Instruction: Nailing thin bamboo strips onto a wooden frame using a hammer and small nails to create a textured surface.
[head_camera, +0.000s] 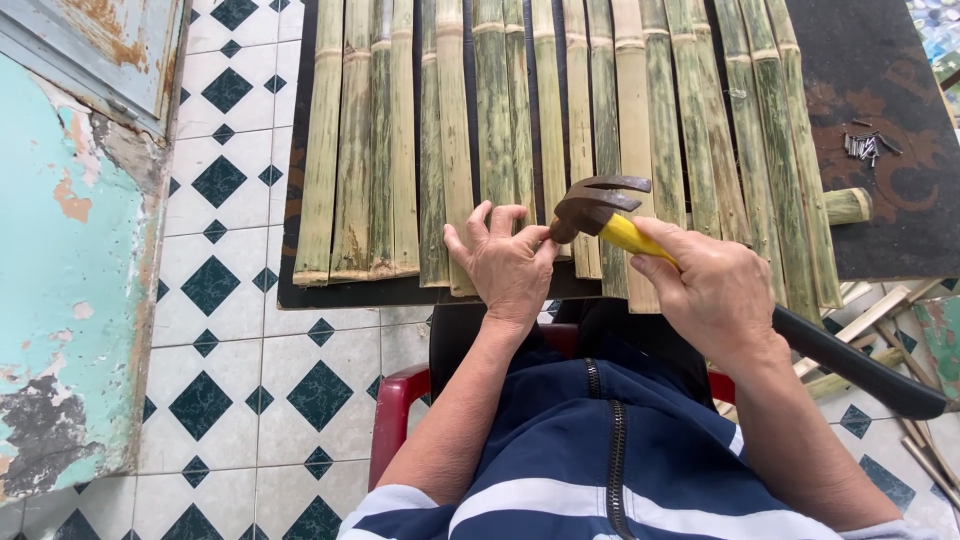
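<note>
The right hand (715, 290) is wrapped around the yellow-and-black handle of a claw hammer (600, 212), a head-heavy tool best gripped at the handle, poised over stiff bamboo slats (520, 130) where the left hand (505, 262) pinches something too small to tell.

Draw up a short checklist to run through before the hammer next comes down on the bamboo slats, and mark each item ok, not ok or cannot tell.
1. Hammer held firmly: ok, the right hand wraps the yellow part of the handle, close to the head.
2. Slats steadied: ok, the left hand rests on the bamboo slats at their near ends.
3. Nail set upright under the head: cannot tell, the fingertips hide it.
4. Fingers away from the hammer head: not ok, the left fingertips sit right beside it.
5. Spare nails within reach: ok, a small pile of nails lies on the dark board.
</note>
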